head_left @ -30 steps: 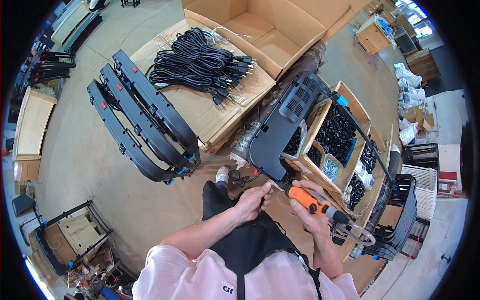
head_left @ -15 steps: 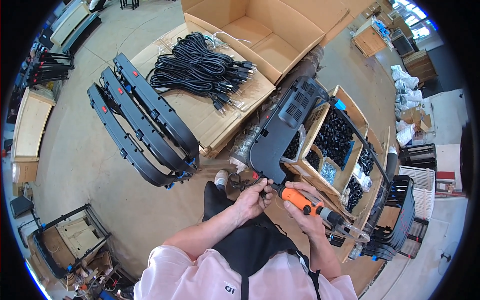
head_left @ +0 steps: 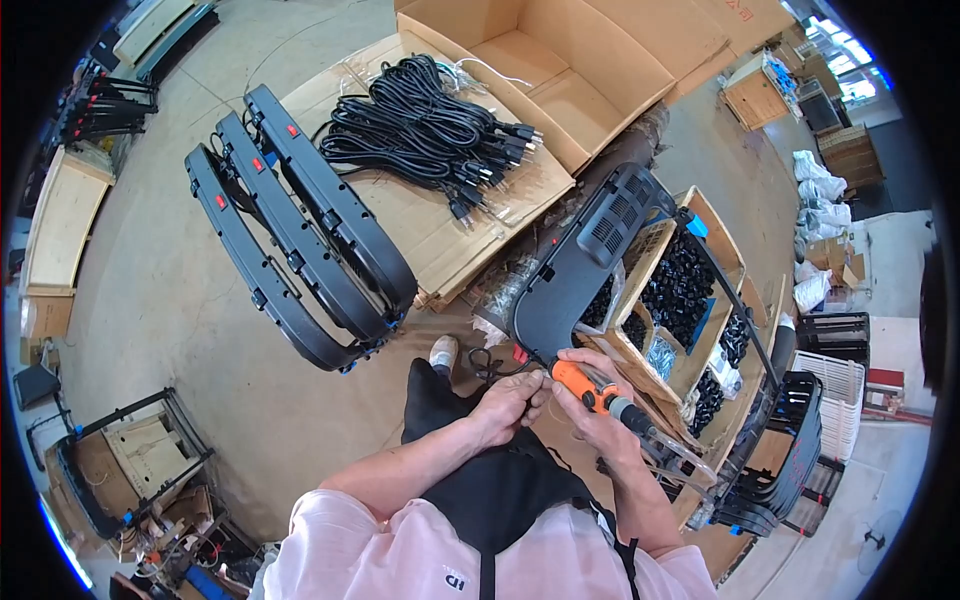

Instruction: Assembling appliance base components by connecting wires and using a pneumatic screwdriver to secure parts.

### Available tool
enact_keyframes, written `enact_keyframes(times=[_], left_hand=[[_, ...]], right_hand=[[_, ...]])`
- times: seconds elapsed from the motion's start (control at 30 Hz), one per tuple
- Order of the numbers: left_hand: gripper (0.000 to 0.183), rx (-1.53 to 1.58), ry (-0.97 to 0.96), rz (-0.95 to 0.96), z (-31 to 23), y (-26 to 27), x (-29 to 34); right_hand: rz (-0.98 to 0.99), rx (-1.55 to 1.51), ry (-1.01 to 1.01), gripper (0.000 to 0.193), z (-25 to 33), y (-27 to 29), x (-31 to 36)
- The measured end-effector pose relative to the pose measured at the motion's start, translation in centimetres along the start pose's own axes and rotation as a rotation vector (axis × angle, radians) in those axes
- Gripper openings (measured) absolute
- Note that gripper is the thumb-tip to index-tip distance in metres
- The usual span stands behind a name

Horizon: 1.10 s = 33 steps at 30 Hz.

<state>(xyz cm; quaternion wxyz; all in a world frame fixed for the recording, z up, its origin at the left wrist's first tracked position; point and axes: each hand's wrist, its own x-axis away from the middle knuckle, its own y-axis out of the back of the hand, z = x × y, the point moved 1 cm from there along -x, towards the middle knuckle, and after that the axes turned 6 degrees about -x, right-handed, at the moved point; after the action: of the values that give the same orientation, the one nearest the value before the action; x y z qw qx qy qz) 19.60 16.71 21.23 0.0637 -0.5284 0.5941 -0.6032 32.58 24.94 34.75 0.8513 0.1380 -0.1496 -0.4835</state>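
Note:
My right hand (head_left: 603, 418) is wrapped round an orange power screwdriver (head_left: 578, 384), which has a grey rear end and a clear hose trailing from it. The driver's front end is beside the lower end of a black plastic housing (head_left: 556, 285) with a vented raised cover. My left hand (head_left: 507, 409) is closed in a pinch, its fingertips close to those of my right hand. Whatever it may hold is too small to make out. A thin black cable (head_left: 486, 364) hangs just beyond my left hand, below the housing.
A wooden compartment box (head_left: 716, 358) of black plastic parts and silver screws stands right of the housing. Coiled black power cords (head_left: 425, 130) lie on cardboard by an open carton (head_left: 570, 100). Three curved black frames with red switches (head_left: 300, 230) stand at left.
My right hand and the screwdriver have moved left, closer to my left hand. My left fingers have drawn slightly back from the housing. The whole view has shifted a little.

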Motion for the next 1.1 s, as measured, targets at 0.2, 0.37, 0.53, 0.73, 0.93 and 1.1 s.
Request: enact_keyframes(times=[0.2,0.37,0.53,0.73,0.93,1.1], left_hand=[[0.022,-0.086,-0.077,-0.110,-0.2,0.0,0.9],[0.021,-0.270,-0.110,-0.091,-1.1,0.2,1.2],[0.021,-0.216,-0.102,-0.085,-1.5,0.3,1.4],[0.022,-0.022,-0.069,-0.140,-2.4,-0.3,1.1],[0.024,0.232,-0.102,-0.140,-5.1,-0.9,-1.6],[0.022,0.326,-0.101,-0.072,-7.4,-2.0,-3.2]], right_hand=[[0.081,0.041,0.077,0.035,0.0,-0.2,-1.1],[0.075,-0.014,0.029,0.034,-0.6,-0.1,-1.3],[0.099,0.027,0.013,0.038,-0.1,-0.2,-1.5],[0.039,0.003,0.001,0.044,1.0,0.6,-0.7],[-0.077,-0.266,0.101,0.049,1.5,2.4,-1.5],[-0.113,-0.273,0.114,0.049,1.1,2.7,-3.1]])
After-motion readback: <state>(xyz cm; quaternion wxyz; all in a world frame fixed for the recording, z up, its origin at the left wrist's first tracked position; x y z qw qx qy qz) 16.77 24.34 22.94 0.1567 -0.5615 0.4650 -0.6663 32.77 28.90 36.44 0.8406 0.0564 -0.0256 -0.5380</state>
